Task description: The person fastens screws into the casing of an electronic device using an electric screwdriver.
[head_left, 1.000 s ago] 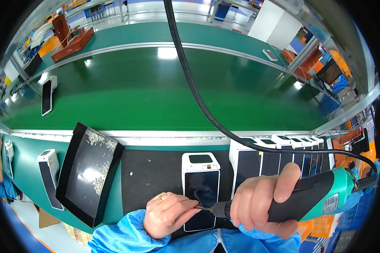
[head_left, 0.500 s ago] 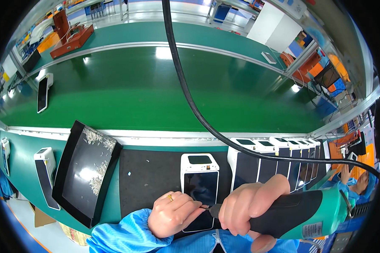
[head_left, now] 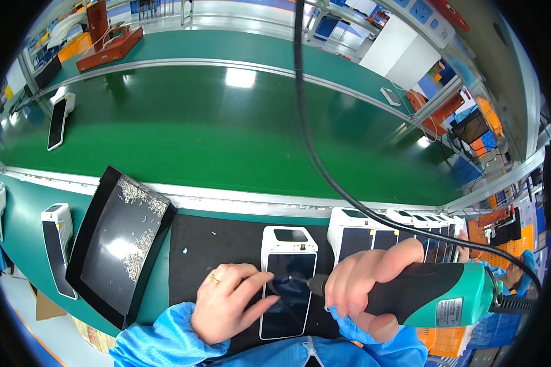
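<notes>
My right hand is wrapped round a green and black electric screwdriver, held nearly level with its bit pointing left. Below the bit lies a white handheld terminal with a dark screen, on a black mat. The thin bit crosses above that screen; whether a screw sits on its tip is too small to tell. By the terminal's left edge, my left hand has thumb and forefinger apart, close to the bit's tip. Nothing shows between those fingers.
A black tray with many loose small screws stands left of the mat. Several similar terminals line up at the right. The screwdriver's black cable arcs over the green conveyor belt. Another person's hand shows far right.
My left hand has drawn back leftward from the screwdriver's tip, and its pinched fingers have parted. The screwdriver has shifted slightly up and left. The cable has swung, and the whole view has shifted slightly.
</notes>
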Demonstrator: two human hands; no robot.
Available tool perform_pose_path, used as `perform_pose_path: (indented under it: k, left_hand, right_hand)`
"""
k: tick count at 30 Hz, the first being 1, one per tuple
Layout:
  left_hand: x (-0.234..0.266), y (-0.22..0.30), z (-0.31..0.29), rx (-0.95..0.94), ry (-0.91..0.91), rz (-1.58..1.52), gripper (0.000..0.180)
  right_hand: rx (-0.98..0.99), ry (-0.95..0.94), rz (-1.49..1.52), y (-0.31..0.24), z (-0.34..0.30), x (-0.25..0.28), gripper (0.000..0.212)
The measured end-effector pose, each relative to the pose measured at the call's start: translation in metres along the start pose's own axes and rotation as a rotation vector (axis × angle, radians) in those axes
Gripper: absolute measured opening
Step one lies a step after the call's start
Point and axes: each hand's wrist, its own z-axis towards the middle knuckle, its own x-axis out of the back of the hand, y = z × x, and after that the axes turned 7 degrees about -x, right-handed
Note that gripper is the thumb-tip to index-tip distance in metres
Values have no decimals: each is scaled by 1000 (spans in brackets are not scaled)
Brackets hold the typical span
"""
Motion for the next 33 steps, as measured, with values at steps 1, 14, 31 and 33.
perform_pose_path:
  k: [1, 14, 31, 33]
  left_hand:
    - [2, 0, -5, 69, -41, 61, 39]
    - [-28, -7, -30, 108, -237, -301, 54]
    - [-30, -8, -33, 95, -241, -262, 55]
    - [-32, -7, -31, 75, -236, -277, 56]
  right_hand:
    - [-2, -6, -1, 4, 2, 1, 51]
    - [194, 43, -86, 33, 19, -4, 50]
    - [158, -159, -131, 42, 22, 2, 48]
    - [118, -191, -167, 33, 26, 0, 46]
